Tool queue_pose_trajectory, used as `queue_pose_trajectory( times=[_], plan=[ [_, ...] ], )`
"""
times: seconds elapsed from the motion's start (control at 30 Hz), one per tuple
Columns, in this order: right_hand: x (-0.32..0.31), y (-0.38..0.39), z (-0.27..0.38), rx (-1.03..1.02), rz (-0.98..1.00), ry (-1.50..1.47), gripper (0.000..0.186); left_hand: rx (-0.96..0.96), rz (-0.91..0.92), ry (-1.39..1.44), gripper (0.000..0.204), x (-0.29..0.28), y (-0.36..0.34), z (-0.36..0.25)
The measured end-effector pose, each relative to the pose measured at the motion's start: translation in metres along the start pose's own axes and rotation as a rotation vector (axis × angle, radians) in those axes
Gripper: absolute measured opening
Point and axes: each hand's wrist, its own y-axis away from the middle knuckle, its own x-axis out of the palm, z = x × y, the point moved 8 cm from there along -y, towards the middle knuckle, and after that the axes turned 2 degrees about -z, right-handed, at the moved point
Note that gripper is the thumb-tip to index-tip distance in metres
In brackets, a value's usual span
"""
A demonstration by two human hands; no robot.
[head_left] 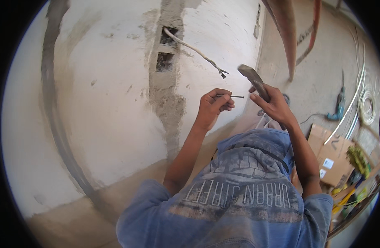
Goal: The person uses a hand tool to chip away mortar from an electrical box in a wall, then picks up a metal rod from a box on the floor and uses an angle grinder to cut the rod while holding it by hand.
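Observation:
My left hand pinches a thin dark nail between thumb and fingers. The nail lies about level, its head toward the right. My right hand is closed round a worn hammer, whose head points up and left, above the nail and apart from it. Part of the hammer's handle is hidden by the fingers. Both hands are in front of the white wall. Beyond them, a pale cable with frayed dark ends sticks out of the upper wall opening.
A second square opening sits below in the rough mortar strip. Red-brown poles stand at the upper right. On the floor at right lie a blue-green power drill, coiled cable and a cardboard box, with clutter beside it.

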Motion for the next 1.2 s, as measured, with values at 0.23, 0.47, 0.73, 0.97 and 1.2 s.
queue_pose_trajectory(
  times=[0.23, 0.47, 0.73, 0.97, 1.2],
  plan=[
    [0.071, 0.0, -0.031, -0.033, -0.073, -0.23, 0.025, -0.046, -0.005, 0.079, 0.019, -0.037, 0.003, 0.023],
    [0.119, -0.015, -0.03, -0.155, -0.347, -0.359, 0.025, -0.033, -0.072, 0.372, 0.026, -0.04, -0.007, 0.039],
    [0.124, -0.001, -0.026, -0.098, -0.427, -0.239, 0.035, 0.331, -0.004, 0.611, 0.026, -0.099, -0.065, -0.052],
    [0.138, 0.004, -0.032, -0.073, -0.391, -0.19, 0.037, 0.371, -0.022, 0.832, 0.024, -0.108, -0.077, -0.074],
    [0.144, -0.01, -0.015, -0.121, -0.338, -0.186, 0.037, 0.347, -0.033, 0.935, 0.02, -0.101, -0.07, -0.075]
  ],
)
